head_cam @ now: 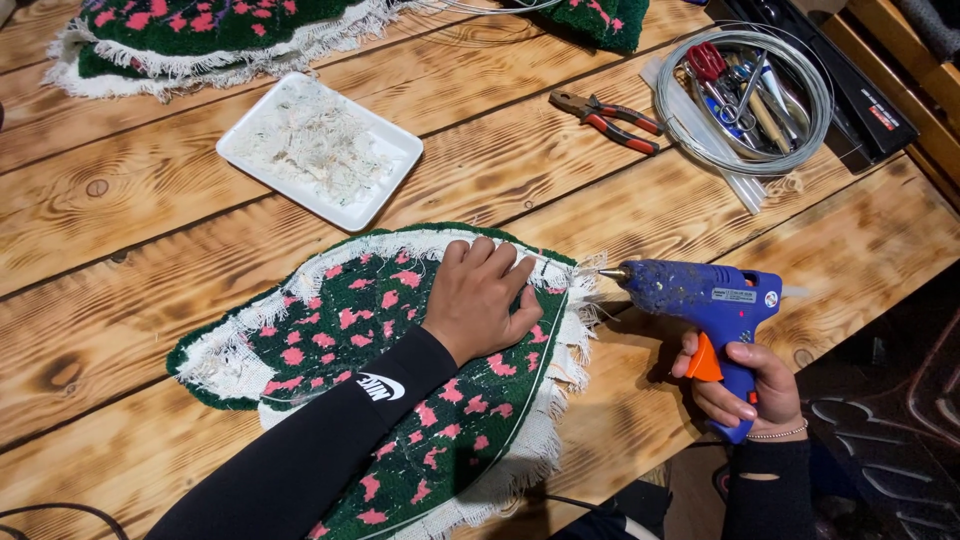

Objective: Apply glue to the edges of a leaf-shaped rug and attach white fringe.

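In the head view, the left hand (pixel 480 297) lies flat and open, palm down, on a tufted rug piece (pixel 400 380) that is dark green with pink spots and has a frayed white cloth border. The rug piece rests on the wooden table (pixel 130 200), and its long axis runs from about 8 o'clock to 2 o'clock, so that its upper end sits near the middle of the picture. The right hand (pixel 745 390) is closed around the handle of a blue glue gun (pixel 700 300), with one finger by the orange trigger. The nozzle points toward 9 o'clock and its tip is just beside the frayed edge of the rug, at 3 o'clock from the left hand. So the glue gun is nearer to this edge than the left fingertips, which press the cloth a little inside it. At 11 o'clock from the left hand stands a white rectangular tray (pixel 395 150) that holds pale thread scraps. At 2 o'clock lie red-handled pliers (pixel 605 118), and further that way a coil of wire (pixel 745 100) surrounds scissors and some small tools. More green rug pieces (pixel 200 35) lie at the far edge.
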